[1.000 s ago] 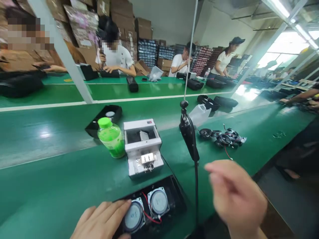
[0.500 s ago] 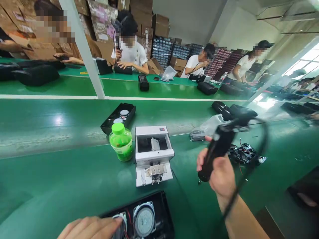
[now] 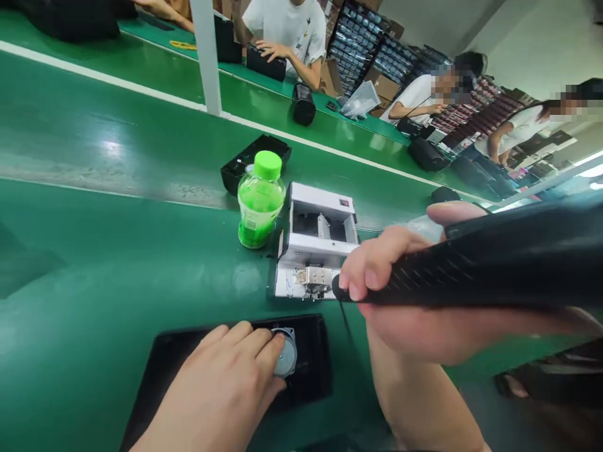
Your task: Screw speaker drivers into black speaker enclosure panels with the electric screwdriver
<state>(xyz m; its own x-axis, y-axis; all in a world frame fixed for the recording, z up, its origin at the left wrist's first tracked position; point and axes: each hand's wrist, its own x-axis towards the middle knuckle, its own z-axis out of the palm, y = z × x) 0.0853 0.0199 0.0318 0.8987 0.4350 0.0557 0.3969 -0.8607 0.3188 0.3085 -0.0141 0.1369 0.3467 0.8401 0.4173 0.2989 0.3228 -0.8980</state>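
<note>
My left hand (image 3: 230,370) lies over a black speaker housing (image 3: 311,358), its fingers bent together and its index finger and thumb at the edge of a round silver speaker (image 3: 286,358). Most of the housing's left half is covered by this hand. My right hand (image 3: 405,295) grips a black electric screwdriver (image 3: 452,263), raised close to the camera and slanting off to the right; its fingers wrap the ridged handle. The screwdriver's narrow end is over the front right corner of a white screw feeder (image 3: 306,245), which stands behind the housing.
A green-capped plastic jar (image 3: 261,201) stands left of the feeder. Behind it lies another black housing (image 3: 245,160). Across the white divider, a person in a white shirt (image 3: 287,31) handles a black box (image 3: 266,63). Clear plastic bags and other workers are farther right.
The screwdriver in my right hand has come up nearer the camera and tilted to lie almost level. My left hand has shifted from the left speaker to the right one. The view has turned.
</note>
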